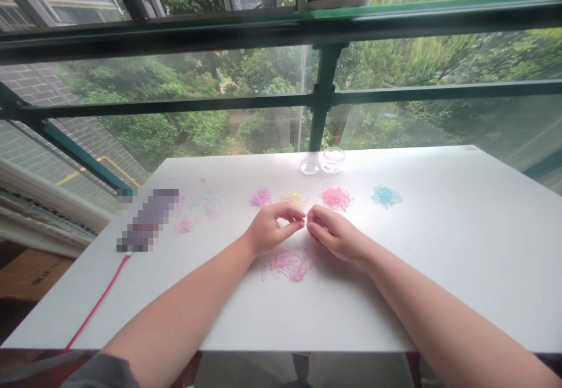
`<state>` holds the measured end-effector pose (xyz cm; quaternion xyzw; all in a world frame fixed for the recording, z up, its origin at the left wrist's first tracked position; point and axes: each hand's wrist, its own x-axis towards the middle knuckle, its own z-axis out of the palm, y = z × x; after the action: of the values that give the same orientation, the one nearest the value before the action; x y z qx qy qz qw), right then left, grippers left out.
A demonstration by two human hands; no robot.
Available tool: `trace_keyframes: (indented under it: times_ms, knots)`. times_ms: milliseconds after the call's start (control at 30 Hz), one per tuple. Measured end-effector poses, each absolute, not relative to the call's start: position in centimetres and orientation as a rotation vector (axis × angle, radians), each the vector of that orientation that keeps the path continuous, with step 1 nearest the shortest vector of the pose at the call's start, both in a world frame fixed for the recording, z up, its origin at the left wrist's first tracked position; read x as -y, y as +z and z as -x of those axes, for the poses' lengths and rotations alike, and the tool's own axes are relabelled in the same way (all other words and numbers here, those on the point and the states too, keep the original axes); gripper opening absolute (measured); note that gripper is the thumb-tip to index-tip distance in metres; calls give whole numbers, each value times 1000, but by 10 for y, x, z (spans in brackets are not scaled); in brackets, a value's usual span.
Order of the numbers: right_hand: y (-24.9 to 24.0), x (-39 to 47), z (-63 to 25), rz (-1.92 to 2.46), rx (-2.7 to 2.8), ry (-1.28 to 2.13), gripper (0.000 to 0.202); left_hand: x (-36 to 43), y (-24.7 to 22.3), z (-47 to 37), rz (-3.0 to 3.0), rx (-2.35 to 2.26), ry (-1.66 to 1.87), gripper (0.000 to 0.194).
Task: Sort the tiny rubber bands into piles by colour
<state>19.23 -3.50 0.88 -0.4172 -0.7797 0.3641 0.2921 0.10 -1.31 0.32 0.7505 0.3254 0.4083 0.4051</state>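
The left hand (pixel 274 224) and right hand (pixel 336 230) nearly meet at their fingertips over the white table (pixel 461 247), each loosely curled with thumb and fingers drawn close, and whether either grips a small loop cannot be told. On their near side lies a loose pinkish pile of loops (pixel 288 264), while just beyond them sit a purple heap (pixel 260 196), a pale yellow heap (pixel 294 197) and a bright pink heap (pixel 335 198). A teal heap (pixel 386 195) lies beyond and right of the right hand.
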Motion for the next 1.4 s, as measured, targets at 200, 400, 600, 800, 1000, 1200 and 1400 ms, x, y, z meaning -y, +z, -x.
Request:
trace_keyframes:
  times_ms: [200,400,600,800,1000,1200,1400]
  knots:
    - [8,34,-194,1132,2065,1009,8,10,4,1,-2026,-861,942,14]
    - [8,34,-195,1139,2062,964,7,10,5,2,-2020,-960,870,18]
    - [7,33,-196,1136,2093,910,5,10,4,1,-2006,-964,867,18]
    - [6,33,-196,1163,2116,887,4,9,3,2,-2017,-959,842,18]
    - [6,33,-195,1182,2136,836,3,10,9,3,-2031,-979,765,21]
    - [7,33,-193,1153,2148,837,3,14,13,0,-2100,-955,679,24]
    - [8,34,-193,1151,2152,820,6,15,8,-1,-2141,-967,610,36]
